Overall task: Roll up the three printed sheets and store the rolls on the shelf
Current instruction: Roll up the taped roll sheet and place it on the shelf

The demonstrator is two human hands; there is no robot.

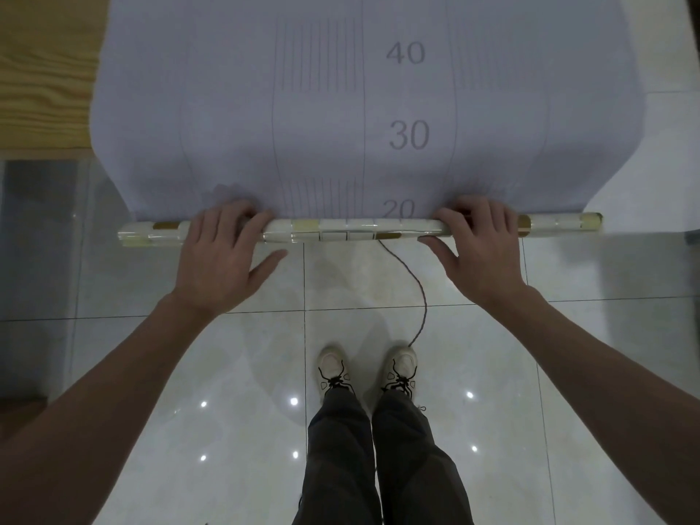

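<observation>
A large sheet [341,119] lies face down on a table, its pale back printed with grid lines and the numbers 20, 30 and 40. Its near end is wound into a thin roll [348,230] with a glossy tile pattern of white, cream and brown, lying across the table's front edge. My left hand [223,259] lies over the roll left of centre, fingers curled over its top and thumb below. My right hand [481,248] holds it the same way right of centre. Only this one sheet is in view.
A wooden surface [45,70] shows at the upper left beside the sheet. A white surface [666,145] lies to the right. A thin cord [420,297] hangs from under the roll down toward my shoes [367,369] on the glossy tiled floor [227,392].
</observation>
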